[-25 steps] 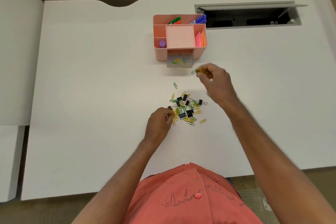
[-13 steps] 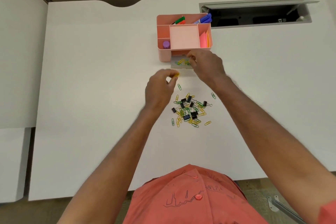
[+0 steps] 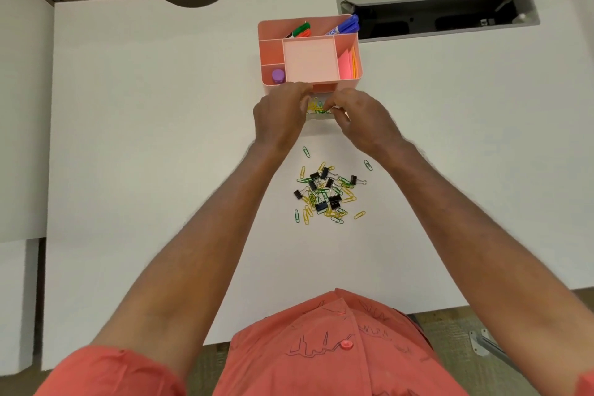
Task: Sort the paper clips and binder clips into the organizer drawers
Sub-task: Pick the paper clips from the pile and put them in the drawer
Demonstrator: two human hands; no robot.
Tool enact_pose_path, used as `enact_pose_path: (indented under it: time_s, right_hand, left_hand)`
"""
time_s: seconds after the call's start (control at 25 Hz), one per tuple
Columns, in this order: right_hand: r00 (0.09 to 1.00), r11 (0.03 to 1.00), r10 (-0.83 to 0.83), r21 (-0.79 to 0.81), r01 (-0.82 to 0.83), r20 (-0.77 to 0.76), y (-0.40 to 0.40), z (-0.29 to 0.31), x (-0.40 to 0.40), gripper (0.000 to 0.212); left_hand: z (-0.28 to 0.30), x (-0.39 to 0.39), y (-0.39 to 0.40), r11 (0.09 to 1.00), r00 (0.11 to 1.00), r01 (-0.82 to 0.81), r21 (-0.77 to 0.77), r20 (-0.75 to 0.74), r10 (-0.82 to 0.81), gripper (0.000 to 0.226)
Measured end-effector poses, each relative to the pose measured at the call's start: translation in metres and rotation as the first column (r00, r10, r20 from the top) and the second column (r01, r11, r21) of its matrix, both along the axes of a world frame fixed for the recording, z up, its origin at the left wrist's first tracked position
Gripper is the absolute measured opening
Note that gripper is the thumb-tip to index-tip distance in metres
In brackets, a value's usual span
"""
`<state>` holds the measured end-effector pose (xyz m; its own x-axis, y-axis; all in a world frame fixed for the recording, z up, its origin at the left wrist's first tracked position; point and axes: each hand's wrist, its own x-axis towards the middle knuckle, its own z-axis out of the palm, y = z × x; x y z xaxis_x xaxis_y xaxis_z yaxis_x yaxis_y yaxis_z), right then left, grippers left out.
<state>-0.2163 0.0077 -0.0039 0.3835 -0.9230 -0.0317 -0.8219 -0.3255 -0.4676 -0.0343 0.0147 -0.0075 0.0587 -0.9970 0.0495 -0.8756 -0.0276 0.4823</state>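
A pink organizer (image 3: 273,55) stands at the back middle of the white desk. Its small clear drawer (image 3: 321,117) is pulled out toward me and holds yellow and green paper clips (image 3: 315,106). My left hand (image 3: 279,119) is at the drawer's left side with its fingers curled over the drawer, so what they hold is hidden. My right hand (image 3: 360,119) is at the drawer's right side, fingertips pinched close to a green clip inside. A mixed pile (image 3: 328,194) of yellow and green paper clips and black binder clips lies on the desk between my forearms.
The organizer's top compartments hold markers (image 3: 344,27), a purple cap (image 3: 278,76) and pink sticky notes (image 3: 345,66). An open grey cable hatch (image 3: 434,14) is sunk into the desk at the back right. Single clips (image 3: 368,165) lie loose around the pile.
My left hand has risen from the pile to the drawer, having carried a yellow paper clip. My right hand reached the drawer earlier and has stayed there.
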Motion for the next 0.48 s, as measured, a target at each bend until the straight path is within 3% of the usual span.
enact_pose_path:
  time_s: [0.12,0.24,0.36,0.48]
  right_hand:
    - [0.981,0.994,-0.101,-0.018,0.106,0.166,0.019,-0.004,-0.007,0.025]
    - [0.907,0.961,-0.262,0.006,0.275,0.329,0.059,-0.012,-0.017,0.019]
    - [0.881,0.928,-0.372,0.118,0.353,0.291,0.112,-0.032,-0.031,0.015]
    - [0.888,0.889,-0.434,0.234,0.394,0.151,0.159,-0.049,-0.044,0.017]
  left_hand:
    - [-0.004,0.005,0.038,0.994,0.979,-0.073,-0.075,-0.195,0.057,0.018]
    - [-0.022,0.01,0.099,0.994,0.956,-0.105,0.026,-0.272,0.108,0.007]
    - [-0.045,0.009,0.163,0.978,0.952,-0.003,0.207,-0.299,0.066,0.007]
    - [-0.061,0.003,0.205,0.956,0.973,0.083,0.281,-0.229,-0.018,0.033]
